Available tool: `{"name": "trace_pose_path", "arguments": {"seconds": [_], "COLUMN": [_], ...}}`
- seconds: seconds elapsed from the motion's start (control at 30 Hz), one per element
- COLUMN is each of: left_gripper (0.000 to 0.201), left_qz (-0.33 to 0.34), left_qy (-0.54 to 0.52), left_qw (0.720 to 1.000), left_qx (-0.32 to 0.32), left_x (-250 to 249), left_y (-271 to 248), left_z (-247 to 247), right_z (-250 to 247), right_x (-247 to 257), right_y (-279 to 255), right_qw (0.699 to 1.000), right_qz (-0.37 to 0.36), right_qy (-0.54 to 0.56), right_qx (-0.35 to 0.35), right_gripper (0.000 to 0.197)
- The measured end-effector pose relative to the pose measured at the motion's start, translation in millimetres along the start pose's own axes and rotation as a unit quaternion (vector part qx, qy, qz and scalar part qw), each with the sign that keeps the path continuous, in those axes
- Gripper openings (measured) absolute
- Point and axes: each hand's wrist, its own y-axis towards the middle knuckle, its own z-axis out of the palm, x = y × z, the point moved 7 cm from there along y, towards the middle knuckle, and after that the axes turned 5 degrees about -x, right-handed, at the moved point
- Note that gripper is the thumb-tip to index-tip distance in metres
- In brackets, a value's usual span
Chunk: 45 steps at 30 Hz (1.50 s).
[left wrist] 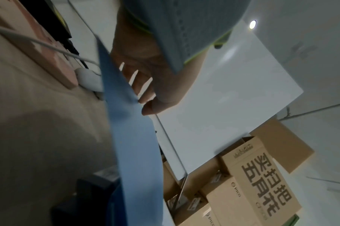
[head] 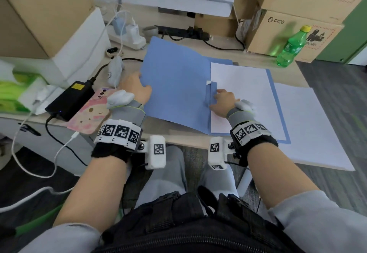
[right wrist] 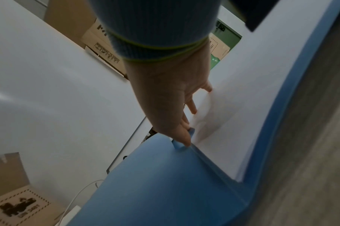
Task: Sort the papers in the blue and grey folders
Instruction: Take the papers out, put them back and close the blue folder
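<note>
A blue folder (head: 174,85) lies open on the desk, its left cover raised. My left hand (head: 137,88) grips that cover's left edge; in the left wrist view the thumb (left wrist: 153,108) is on one side of the blue cover (left wrist: 130,137) and the fingers are on the other. White paper (head: 246,93) fills the folder's right half. My right hand (head: 222,101) rests on the paper by the spine and pinches a small blue flap (right wrist: 191,131) between two fingertips, the other fingers straight on the sheet (right wrist: 242,107). A pale, larger sheet (head: 311,131) lies under the folder's right side.
Left of the folder are a phone in a pink case (head: 89,113), a black power brick (head: 71,97), cables and a white power strip (head: 129,36). A green bottle (head: 292,48) stands back right before cardboard boxes (head: 288,34). The desk's front edge runs just behind my wrists.
</note>
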Motion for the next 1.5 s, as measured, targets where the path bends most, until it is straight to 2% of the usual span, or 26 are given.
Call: {"name": "trace_pose_path", "arguments": {"seconds": [0.07,0.13,0.27,0.47,0.6,0.67,0.73,0.8,0.9,1.1,1.2,1.27,1.33,1.4,1.43,1.5], "left_gripper": [0.047,0.044,0.046,0.035,0.040,0.044,0.039,0.031,0.033,0.048,0.052,0.050,0.045,0.044,0.044,0.042], "left_qz": [0.029,0.045,0.081,0.105,0.089,0.093,0.082,0.070,0.147,0.176,0.185,0.194,0.200,0.197,0.191,0.186], "left_qy": [-0.038,-0.105,-0.265,-0.438,-0.468,-0.465,-0.447,-0.417,-0.339,-0.232,-0.184,-0.135,-0.086,-0.033,-0.012,0.023], "left_qw": [0.999,0.993,0.960,0.891,0.864,0.861,0.869,0.885,0.912,0.940,0.945,0.955,0.961,0.965,0.966,0.967], "left_qx": [-0.002,-0.016,-0.031,0.045,0.160,0.182,0.194,0.195,0.179,0.178,0.196,0.181,0.169,0.170,0.172,0.176], "left_x": [-5.0,-12.3,-37.7,-86.5,-112.6,-121.8,-132.6,-139.3,-144.6,-141.3,-143.9,-140.5,-138.2,-134.6,-132.0,-128.2], "left_y": [-4.4,-9.8,-27.1,-53.8,-68.8,-74.1,-78.6,-80.0,-80.9,-82.2,-85.8,-86.0,-83.6,-80.1,-78.2,-73.8], "left_z": [-13.7,-27.2,-48.6,-45.1,-18.3,-8.1,7.5,26.6,53.3,112.1,142.0,151.6,160.8,170.5,172.5,177.5], "right_z": [-0.4,-4.7,-9.8,-20.9,-37.3,-44.9,-52.4,-62.6,-79.3,-103.5,-108.4,-109.4,-109.8,-103.8,-98.3,-87.5], "right_x": [3.3,6.6,8.6,4.7,-2.4,-5.0,-15.6,-26.6,-45.9,-86.1,-114.1,-130.1,-148.4,-170.4,-178.2,-186.5], "right_y": [-5.2,-10.6,-16.5,-31.9,-48.2,-54.0,-58.4,-64.7,-77.7,-101.2,-109.8,-115.0,-119.1,-119.8,-119.4,-116.8], "right_qw": [1.000,1.000,0.999,0.986,0.964,0.944,0.926,0.903,0.847,0.713,0.650,0.630,0.631,0.646,0.665,0.735], "right_qz": [0.002,-0.010,-0.032,-0.054,-0.079,-0.080,-0.077,-0.075,-0.034,0.029,0.056,0.079,0.112,0.159,0.181,0.222], "right_qy": [-0.006,-0.003,0.032,0.158,0.251,0.317,0.364,0.415,0.515,0.682,0.730,0.736,0.716,0.677,0.652,0.576], "right_qx": [-0.004,-0.010,-0.018,-0.016,-0.032,-0.039,-0.057,-0.085,-0.129,-0.159,-0.203,-0.234,-0.278,-0.314,-0.317,-0.281], "right_gripper": [0.063,0.057,0.051,0.047,0.040,0.036,0.032,0.027,0.027,0.053,0.052,0.047,0.030,0.014,0.021,0.038]}}
